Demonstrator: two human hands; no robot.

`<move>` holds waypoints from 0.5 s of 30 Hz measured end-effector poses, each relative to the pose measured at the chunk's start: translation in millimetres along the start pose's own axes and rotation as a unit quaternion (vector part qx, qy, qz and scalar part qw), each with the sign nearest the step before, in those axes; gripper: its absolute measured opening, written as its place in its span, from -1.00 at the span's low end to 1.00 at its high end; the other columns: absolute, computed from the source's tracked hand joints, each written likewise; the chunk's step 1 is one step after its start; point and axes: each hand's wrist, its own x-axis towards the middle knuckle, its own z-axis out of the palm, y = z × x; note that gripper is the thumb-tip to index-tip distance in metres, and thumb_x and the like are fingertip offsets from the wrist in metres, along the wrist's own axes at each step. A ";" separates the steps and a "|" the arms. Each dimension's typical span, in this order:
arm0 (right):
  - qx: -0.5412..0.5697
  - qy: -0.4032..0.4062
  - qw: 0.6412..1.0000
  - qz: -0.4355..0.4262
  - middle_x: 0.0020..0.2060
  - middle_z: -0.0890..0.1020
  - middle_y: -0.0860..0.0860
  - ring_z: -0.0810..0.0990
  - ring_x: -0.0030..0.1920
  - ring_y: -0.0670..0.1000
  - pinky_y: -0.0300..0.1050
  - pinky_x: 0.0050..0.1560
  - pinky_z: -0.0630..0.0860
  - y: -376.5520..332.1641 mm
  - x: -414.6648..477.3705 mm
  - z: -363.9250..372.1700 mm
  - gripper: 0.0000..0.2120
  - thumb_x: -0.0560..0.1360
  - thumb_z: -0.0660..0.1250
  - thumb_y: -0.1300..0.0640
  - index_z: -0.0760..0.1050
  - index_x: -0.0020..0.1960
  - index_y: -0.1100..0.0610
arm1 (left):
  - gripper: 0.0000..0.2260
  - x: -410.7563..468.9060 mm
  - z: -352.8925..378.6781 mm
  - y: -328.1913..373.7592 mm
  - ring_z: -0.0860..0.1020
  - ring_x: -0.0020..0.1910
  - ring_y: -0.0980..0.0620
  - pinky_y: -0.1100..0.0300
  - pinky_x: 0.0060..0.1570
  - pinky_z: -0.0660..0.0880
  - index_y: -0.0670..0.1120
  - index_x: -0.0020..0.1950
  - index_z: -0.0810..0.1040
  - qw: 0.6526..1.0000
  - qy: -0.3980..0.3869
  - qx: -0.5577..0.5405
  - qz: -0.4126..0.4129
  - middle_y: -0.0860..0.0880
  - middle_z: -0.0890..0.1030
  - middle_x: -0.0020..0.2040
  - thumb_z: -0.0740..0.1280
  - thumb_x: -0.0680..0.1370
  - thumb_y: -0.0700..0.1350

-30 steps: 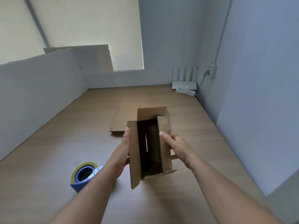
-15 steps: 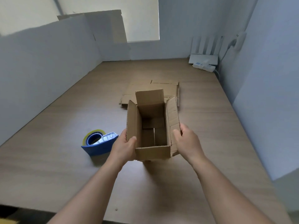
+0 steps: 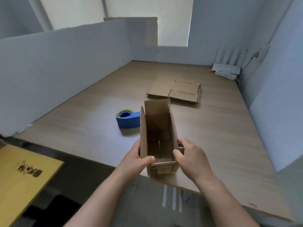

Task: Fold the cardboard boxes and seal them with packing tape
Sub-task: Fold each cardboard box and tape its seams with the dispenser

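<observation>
Cardboard box (image 3: pixel 158 136) stands upright in the lower middle of the frame, at the near edge of the table (image 3: pixel 221 136), top flaps up. It looks light and stiff yet easily dented, so the near corners seem the safest hold. The left hand (image 3: pixel 136 159) wraps the near left corner, thumb on the front rim; the right hand (image 3: pixel 190 156) curls round the right wall. It is plain brown, with corrugated edges and a slit between its bottom flaps.
</observation>
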 end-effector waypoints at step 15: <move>0.037 -0.101 0.976 -0.188 -0.27 0.59 -0.06 0.55 -0.28 -0.04 -0.10 -0.23 0.49 -147.6 -162.7 94.6 -0.90 0.57 0.24 0.08 0.47 0.04 0.07 | -0.71 -267.4 -85.8 -99.4 0.54 0.05 0.15 0.24 -0.03 0.51 0.11 0.34 0.41 0.916 0.384 -0.025 -0.114 0.10 0.57 0.10 0.22 0.62 -0.10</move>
